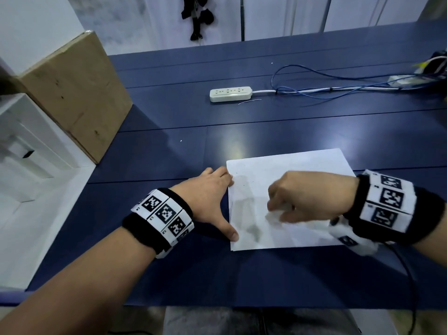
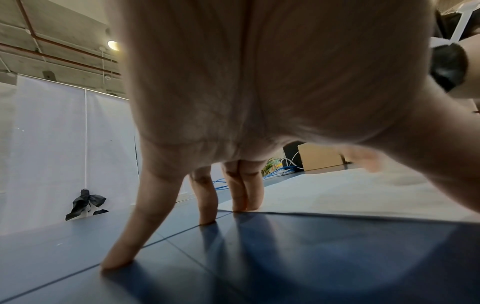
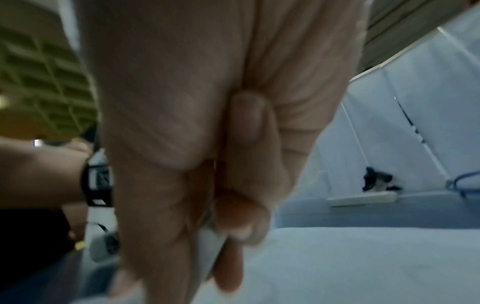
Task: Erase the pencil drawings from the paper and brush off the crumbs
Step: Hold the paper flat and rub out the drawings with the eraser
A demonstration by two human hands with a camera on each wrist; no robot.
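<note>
A white sheet of paper (image 1: 302,180) lies on the blue table (image 1: 169,160), near its front edge. My left hand (image 1: 215,197) is spread flat, with its fingertips (image 2: 246,205) and thumb pressing the sheet's left edge. My right hand (image 1: 290,201) hovers blurred over the middle of the paper, fingers curled. In the right wrist view it pinches a small white eraser (image 3: 207,246) between thumb and fingers just above the paper (image 3: 363,263). A few faint dark specks (image 1: 243,184) show near the sheet's upper left. No clear drawing is visible.
A white power strip (image 1: 230,93) with blue cables (image 1: 314,90) lies further back on the table. A cardboard box (image 1: 77,93) and a white foam box (image 1: 29,151) stand at the left. The table's front edge runs just below my forearms.
</note>
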